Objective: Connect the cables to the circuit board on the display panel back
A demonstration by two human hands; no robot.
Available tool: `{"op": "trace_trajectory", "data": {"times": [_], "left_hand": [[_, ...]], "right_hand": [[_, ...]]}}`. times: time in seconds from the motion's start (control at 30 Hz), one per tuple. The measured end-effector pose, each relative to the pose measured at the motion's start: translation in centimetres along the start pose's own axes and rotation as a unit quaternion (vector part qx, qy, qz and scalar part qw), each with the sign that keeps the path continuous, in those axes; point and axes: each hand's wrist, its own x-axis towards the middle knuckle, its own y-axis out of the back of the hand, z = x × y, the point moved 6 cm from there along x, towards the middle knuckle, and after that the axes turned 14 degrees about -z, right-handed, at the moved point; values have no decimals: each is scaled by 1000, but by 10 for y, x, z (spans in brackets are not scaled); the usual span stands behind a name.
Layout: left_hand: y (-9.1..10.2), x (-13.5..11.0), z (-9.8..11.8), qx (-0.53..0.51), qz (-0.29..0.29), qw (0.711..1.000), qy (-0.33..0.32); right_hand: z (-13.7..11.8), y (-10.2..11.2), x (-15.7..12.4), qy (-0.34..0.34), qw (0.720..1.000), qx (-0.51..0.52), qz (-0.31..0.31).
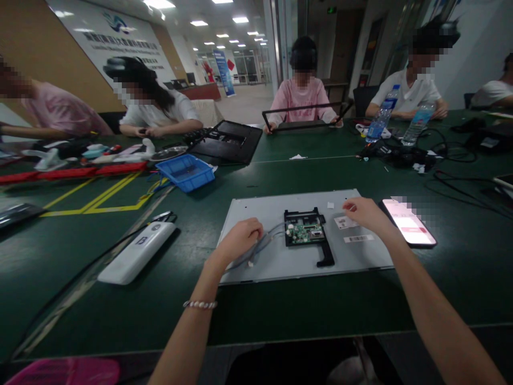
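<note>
Head view: the left grip (242, 239) hovers over or rests on the left part of a grey metal panel (271, 266), fingers curled beside a bundle of grey cables (262, 246); whether it is grasping them I cannot tell. The right grip (357, 208) is bent above the panel's right part, thumb and fingers drawn together next to a printed label (342, 223); whether anything is pinched there cannot be made out either.

Between the two grips, a green circuit board (306, 233) sits in a black bracket (326, 254) on the panel, which lies flat on the bench (312, 310) beneath both. A barcode sticker (358, 239) is just on the near side of the right grip, and a lit phone (409, 222) lies to its right.

The likeliest trouble, I judge, is at the cables: a leftward tug by the left grip could strain or unseat their connection at the board. If the bracket is not fastened, which is unclear, the same pull could slide it. A wide rightward sweep of the right forearm could knock the phone.
</note>
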Motion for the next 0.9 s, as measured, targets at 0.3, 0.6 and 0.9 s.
{"op": "trace_trajectory", "data": {"times": [0.3, 0.6, 0.9], "left_hand": [[15, 11, 33, 13, 112, 994, 7], [-8, 56, 59, -52, 72, 996, -8], [-29, 55, 45, -115, 14, 993, -21]], "right_hand": [[-29, -17, 7, 108, 989, -87, 60], [-30, -22, 14, 82, 984, -141, 76], [-27, -22, 13, 70, 986, -122, 87]]}}
